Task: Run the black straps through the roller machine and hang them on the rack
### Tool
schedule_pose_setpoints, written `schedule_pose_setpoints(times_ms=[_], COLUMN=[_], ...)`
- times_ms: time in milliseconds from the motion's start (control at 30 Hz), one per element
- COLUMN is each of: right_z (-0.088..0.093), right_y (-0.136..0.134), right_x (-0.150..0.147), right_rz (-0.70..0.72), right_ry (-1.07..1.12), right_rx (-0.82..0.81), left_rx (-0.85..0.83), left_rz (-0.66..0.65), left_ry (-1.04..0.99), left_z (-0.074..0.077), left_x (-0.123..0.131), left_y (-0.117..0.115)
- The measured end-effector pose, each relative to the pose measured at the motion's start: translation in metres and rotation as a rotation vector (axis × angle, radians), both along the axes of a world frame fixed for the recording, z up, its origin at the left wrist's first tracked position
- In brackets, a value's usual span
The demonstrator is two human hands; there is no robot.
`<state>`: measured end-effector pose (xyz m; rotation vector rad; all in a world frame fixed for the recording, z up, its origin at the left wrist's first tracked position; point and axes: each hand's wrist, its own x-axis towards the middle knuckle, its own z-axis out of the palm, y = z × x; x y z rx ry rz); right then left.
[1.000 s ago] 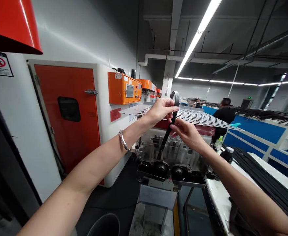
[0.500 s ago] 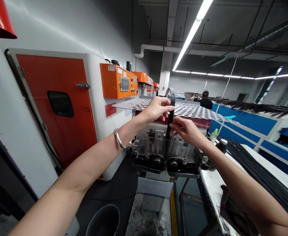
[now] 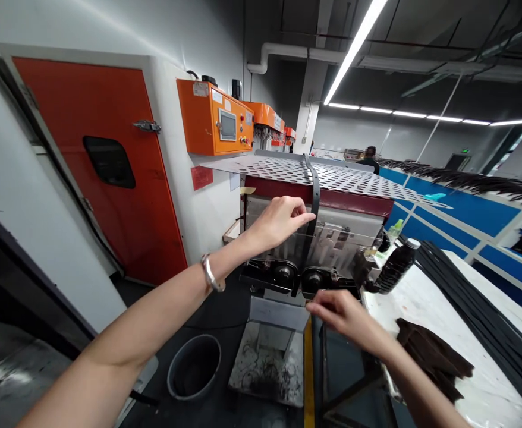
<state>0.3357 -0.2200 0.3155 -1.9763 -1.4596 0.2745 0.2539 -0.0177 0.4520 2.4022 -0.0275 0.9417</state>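
The left hand (image 3: 279, 223) is up in front of a machine (image 3: 354, 205). Its fingers are long and close together, and the fingertips (image 3: 303, 218) are right by a black strap (image 3: 315, 190). I cannot tell if the hand grips the strap or only touches it. A silver bangle (image 3: 210, 273) sits on the left wrist. The right hand (image 3: 345, 315) is lower, just in front of the machine. Its fingers curl in and look closed, and I can see nothing in them.

The black strap hangs over the edge of a big metal sheet full of holes (image 3: 332, 178). It goes down in front of a clear plastic cover (image 3: 336, 241) to two black rollers (image 3: 299, 278).

Under the machine is a dirty metal tray (image 3: 267, 362), with a round gray bucket (image 3: 194, 365) beside it. On the right is a white table (image 3: 421, 303). It holds a dark bottle (image 3: 395, 267), a pile of dark brown strips (image 3: 430, 356) and long rows of black strips (image 3: 479, 303).

On the left is a big orange door (image 3: 87, 160) with a small window. An orange control box (image 3: 211, 116) is on the white wall beside it. Far away, a person (image 3: 370, 157) stands by long blue panels (image 3: 448, 202).
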Motion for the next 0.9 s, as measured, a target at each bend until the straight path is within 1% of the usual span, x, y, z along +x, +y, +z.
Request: schedule_pose_setpoints(times_ms=[67, 133, 167, 200, 233, 300, 367, 400, 433, 467, 500, 533, 567, 633, 700, 767, 833, 900], right_z=[-0.052, -0.099, -0.118, -0.134, -0.147, -0.161, -0.165, -0.165, -0.164, -0.163, -0.162, -0.161, -0.162, -0.166, -0.173, -0.181, -0.189, -0.194], right_y=[0.006, 0.018, 0.025, 0.032, 0.04, 0.053, 0.062, 0.065, 0.066, 0.067, 0.066, 0.065, 0.064, 0.06, 0.055, 0.049, 0.043, 0.038], right_x=[0.007, 0.018, 0.024, 0.029, 0.033, 0.04, 0.043, 0.043, 0.044, 0.043, 0.043, 0.041, 0.04, 0.036, 0.029, 0.02, 0.009, -0.002], right_rz=[-0.046, -0.143, -0.193, -0.242, -0.285, -0.343, -0.375, -0.378, -0.374, -0.367, -0.356, -0.343, -0.329, -0.306, -0.283, -0.249, -0.209, -0.184], right_ry=[0.086, 0.201, 0.26, 0.307, 0.34, 0.366, 0.358, 0.35, 0.341, 0.33, 0.319, 0.309, 0.303, 0.312, 0.359, 0.449, 0.562, 0.667], right_rx=[-0.027, 0.045, 0.098, 0.15, 0.191, 0.232, 0.244, 0.243, 0.239, 0.234, 0.227, 0.218, 0.208, 0.185, 0.148, 0.093, 0.035, -0.008], left_rx=[-0.089, -0.235, -0.322, -0.415, -0.513, -0.712, -0.846, -0.883, -0.913, -0.935, -0.953, -0.965, -0.968, -0.967, -0.978, -1.025, -1.123, -1.256], left_rz=[-0.002, -0.015, -0.016, -0.013, -0.008, -0.003, -0.003, 0.007, 0.019, 0.036, 0.057, 0.076, 0.093, 0.117, 0.132, 0.143, 0.148, 0.131], left_ry=[0.024, 0.105, 0.16, 0.227, 0.301, 0.442, 0.521, 0.541, 0.556, 0.57, 0.584, 0.598, 0.609, 0.622, 0.606, 0.577, 0.588, 0.63], left_z=[-0.022, -0.054, -0.074, -0.098, -0.124, -0.182, -0.237, -0.261, -0.282, -0.299, -0.312, -0.321, -0.327, -0.333, -0.334, -0.333, -0.331, -0.33], left_x=[-0.025, -0.051, -0.063, -0.074, -0.083, -0.096, -0.106, -0.111, -0.115, -0.119, -0.123, -0.126, -0.129, -0.129, -0.124, -0.114, -0.1, -0.087], left_y=[-0.005, -0.011, -0.014, -0.017, -0.02, -0.026, -0.031, -0.033, -0.035, -0.037, -0.038, -0.04, -0.041, -0.042, -0.044, -0.046, -0.05, -0.056])
